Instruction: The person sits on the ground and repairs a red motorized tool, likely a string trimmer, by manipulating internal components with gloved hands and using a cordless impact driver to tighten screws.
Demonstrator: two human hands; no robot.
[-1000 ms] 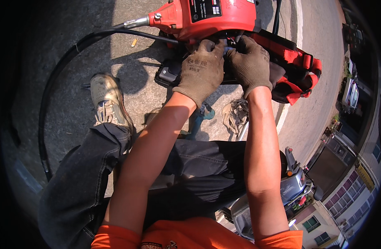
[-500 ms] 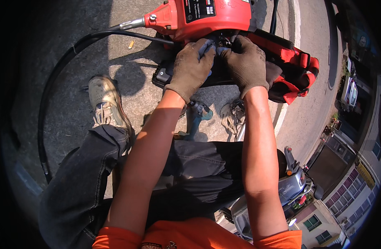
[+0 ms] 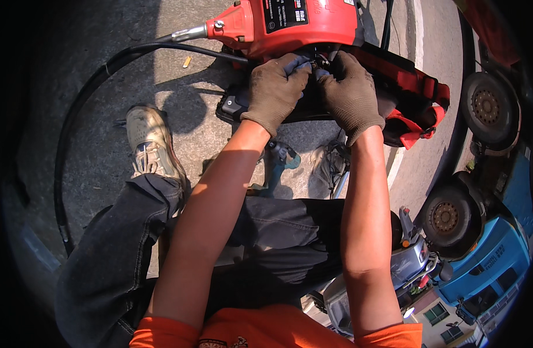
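Note:
A red engine housing [image 3: 306,28] with a black label lies on the concrete ahead of me, on a black base with red straps [image 3: 420,137]. My left hand [image 3: 276,87], in a brown glove with bluish fingertips, is closed at the housing's lower edge. Beside it my right hand [image 3: 349,91], gloved alike, has its fingers bent in at the same dark gap. Small metal parts [image 3: 320,61] show between the two hands. Whatever the fingertips grip there is hidden. From the housing's left end a silver fitting [image 3: 190,33] sticks out, and a black hose [image 3: 75,110] curves away below it.
A teal and black power tool [image 3: 276,165] stands on the ground near my legs, with a dark bundle [image 3: 330,168] right of it. A scooter [image 3: 408,261] is parked at lower right. Beyond the kerb, a blue truck [image 3: 481,261] with large wheels [image 3: 444,216] is on the road.
A blue truck has come into view on the road at right. My hands stay at the same gap under the housing, with only slight finger shifts. The whole view has moved a little.

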